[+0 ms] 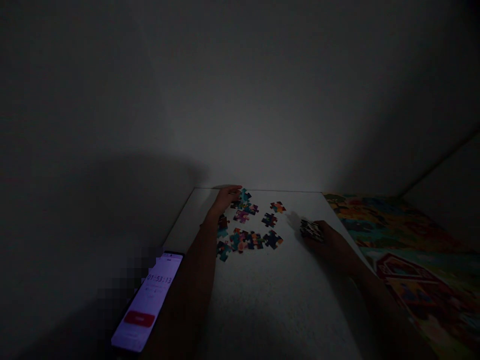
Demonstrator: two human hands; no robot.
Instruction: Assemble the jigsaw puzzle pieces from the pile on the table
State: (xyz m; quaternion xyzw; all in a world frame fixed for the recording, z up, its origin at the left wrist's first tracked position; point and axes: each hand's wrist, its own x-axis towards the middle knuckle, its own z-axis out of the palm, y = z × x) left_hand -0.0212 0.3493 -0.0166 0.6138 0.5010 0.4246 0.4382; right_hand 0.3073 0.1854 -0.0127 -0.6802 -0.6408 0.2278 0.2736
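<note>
A stack of dark-and-pale jigsaw pieces (pixel 311 230), probably light, stiff and best pinched at opposite edges, sits in the right hand (pixel 330 237), right of multicoloured jigsaw pieces (pixel 239 240) on the white counter (pixel 262 295); the left hand's (pixel 224 198) grip, far left, is indiscernible.

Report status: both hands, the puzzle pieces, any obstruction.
Left hand at the far puzzle pieces. Right hand gripping a stack of pieces. More pieces nearer on the table. Left forearm partly covers some.
</note>
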